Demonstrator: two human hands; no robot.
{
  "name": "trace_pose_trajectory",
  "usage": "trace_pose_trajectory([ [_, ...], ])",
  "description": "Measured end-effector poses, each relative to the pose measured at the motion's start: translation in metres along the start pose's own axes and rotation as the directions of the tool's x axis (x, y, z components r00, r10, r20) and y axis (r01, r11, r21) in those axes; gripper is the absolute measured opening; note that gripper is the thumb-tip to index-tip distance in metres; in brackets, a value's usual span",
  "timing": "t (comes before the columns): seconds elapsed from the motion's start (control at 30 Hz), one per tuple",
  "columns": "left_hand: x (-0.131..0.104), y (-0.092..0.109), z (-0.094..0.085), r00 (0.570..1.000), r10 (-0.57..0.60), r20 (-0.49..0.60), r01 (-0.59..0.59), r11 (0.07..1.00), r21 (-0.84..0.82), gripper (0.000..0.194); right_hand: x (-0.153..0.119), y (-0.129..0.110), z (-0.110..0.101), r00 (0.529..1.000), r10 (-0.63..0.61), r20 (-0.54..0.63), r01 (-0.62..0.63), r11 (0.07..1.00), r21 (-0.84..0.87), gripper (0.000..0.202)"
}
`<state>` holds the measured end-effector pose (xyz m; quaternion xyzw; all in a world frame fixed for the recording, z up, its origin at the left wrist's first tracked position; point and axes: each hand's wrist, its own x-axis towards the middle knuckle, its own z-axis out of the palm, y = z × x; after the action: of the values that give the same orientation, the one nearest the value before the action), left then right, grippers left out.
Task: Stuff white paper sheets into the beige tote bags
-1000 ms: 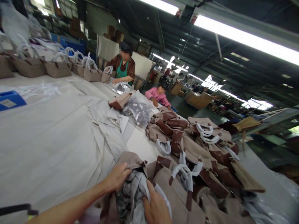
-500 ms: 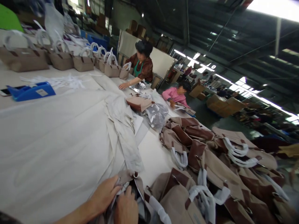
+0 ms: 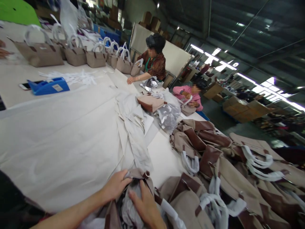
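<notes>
At the bottom centre of the frame my left hand (image 3: 116, 186) has its fingers curled over the top edge of a taupe handbag (image 3: 140, 175), a closed grip on the rim near a metal ring. Just beside it my right hand (image 3: 145, 208) lies flat with fingers spread on the grey stuffing paper (image 3: 130, 205) that fills the bag's mouth; it presses on the paper, and I cannot tell whether it has hold of any. The bag sits at the near edge of the counter (image 3: 59, 127), which is covered by pale cloth.

To the lower right lies a heap of handbags (image 3: 226, 171) of the same kind, taupe with brown trim, their handles wrapped in white. Above my hands, in mid frame, a stack of folded cloth pieces (image 3: 133, 127) runs up the counter, with a clear plastic bag (image 3: 169, 115) and a single handbag (image 3: 150, 102) next to it.

At mid left a blue tray (image 3: 49, 86) and a phone (image 3: 25, 86) rest on the counter. Along the upper left stands a row of upright handbags (image 3: 95, 57). At the far end, upper centre, a person in a green apron (image 3: 153, 62) reaches onto the counter, and a person in pink (image 3: 189, 95) sits lower to the right.
</notes>
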<state>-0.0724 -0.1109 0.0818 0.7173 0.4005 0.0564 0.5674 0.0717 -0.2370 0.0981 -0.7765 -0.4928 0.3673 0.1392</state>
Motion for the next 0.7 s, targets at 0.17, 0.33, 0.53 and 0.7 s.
trace_pose_trajectory([
  [0.17,0.002,0.000,-0.001,1.000,-0.024,0.007,0.023,0.997,0.074,0.023,-0.049,0.016,0.035,1.000,0.006,0.011,-0.002,0.956,-0.293,0.081],
  [0.33,-0.009,-0.001,0.011,0.990,0.064,0.122,-0.074,0.995,0.074,0.018,-0.013,0.009,0.057,0.989,0.084,-0.119,-0.130,0.873,-0.470,0.068],
  [0.53,-0.006,0.005,0.013,0.997,0.044,0.066,-0.038,0.995,-0.092,0.020,0.036,-0.016,0.037,0.973,0.215,-0.084,-0.230,0.869,-0.438,0.057],
  [0.7,-0.004,0.012,-0.001,0.978,-0.114,0.174,0.170,0.921,-0.351,0.028,-0.014,-0.008,0.025,0.991,0.109,-0.081,-0.134,0.879,-0.458,0.074],
])
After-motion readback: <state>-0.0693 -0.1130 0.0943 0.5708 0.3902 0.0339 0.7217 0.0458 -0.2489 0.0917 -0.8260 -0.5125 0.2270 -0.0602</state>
